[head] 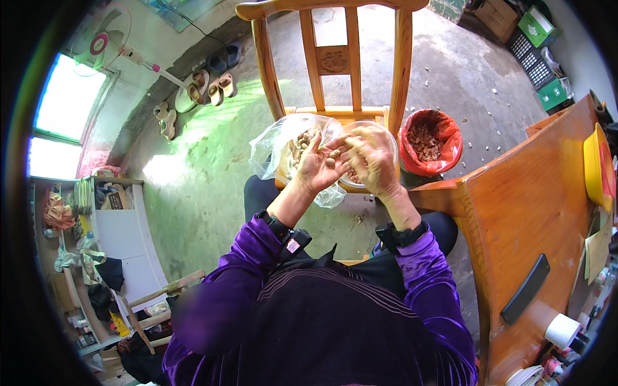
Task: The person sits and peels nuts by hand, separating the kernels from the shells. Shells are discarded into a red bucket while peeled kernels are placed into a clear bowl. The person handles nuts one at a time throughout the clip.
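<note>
My left hand (316, 166) is turned palm up, with a few unshelled peanuts (331, 158) lying on the palm and fingers. Close against its fingertips is my right hand (374, 161), blurred and with fingers bent; whether it pinches anything cannot be told. Behind the left hand, a clear plastic bag (270, 149) of unshelled peanuts rests on the seat of a wooden chair (333, 116). A clear round plastic bowl (393, 140) stands beside the bag, partly hidden under my right hand, with shelled peanut kernels (351, 176) in it.
Right of the chair stands a bin with a red plastic liner (451, 161), holding peanut shells (425, 142). A wooden table (521, 202) on the right bears a dark phone (525, 288) and a paper roll (562, 331). Slippers (221, 89) and a pedestal fan (140, 58) stand along the left wall.
</note>
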A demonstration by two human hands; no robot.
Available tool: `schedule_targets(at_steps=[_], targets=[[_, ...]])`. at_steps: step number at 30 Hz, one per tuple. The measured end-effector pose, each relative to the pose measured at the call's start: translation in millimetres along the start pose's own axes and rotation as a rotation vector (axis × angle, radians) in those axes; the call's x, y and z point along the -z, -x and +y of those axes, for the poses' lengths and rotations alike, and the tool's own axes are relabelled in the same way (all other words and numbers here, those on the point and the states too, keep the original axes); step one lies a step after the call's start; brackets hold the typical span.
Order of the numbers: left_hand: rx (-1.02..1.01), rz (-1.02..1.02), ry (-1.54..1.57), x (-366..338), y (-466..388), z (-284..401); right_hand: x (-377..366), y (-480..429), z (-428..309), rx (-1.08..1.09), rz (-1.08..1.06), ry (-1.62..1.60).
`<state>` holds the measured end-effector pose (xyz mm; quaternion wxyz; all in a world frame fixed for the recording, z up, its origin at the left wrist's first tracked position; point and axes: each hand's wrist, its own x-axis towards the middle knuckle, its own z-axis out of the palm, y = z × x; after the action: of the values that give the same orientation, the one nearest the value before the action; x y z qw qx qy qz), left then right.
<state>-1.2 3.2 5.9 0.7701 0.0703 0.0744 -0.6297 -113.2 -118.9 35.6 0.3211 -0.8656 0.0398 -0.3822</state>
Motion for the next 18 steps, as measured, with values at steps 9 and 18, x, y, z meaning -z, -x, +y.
schedule_targets(at_steps=[9, 18], targets=[[-0.048, 0.147, -0.321, 4, 10, -16, -13, 17, 4, -0.163, -0.048, -0.195], [-0.029, 0.193, -0.374, 10, 12, -15, -23, 28, 18, -0.507, -0.045, -0.756]])
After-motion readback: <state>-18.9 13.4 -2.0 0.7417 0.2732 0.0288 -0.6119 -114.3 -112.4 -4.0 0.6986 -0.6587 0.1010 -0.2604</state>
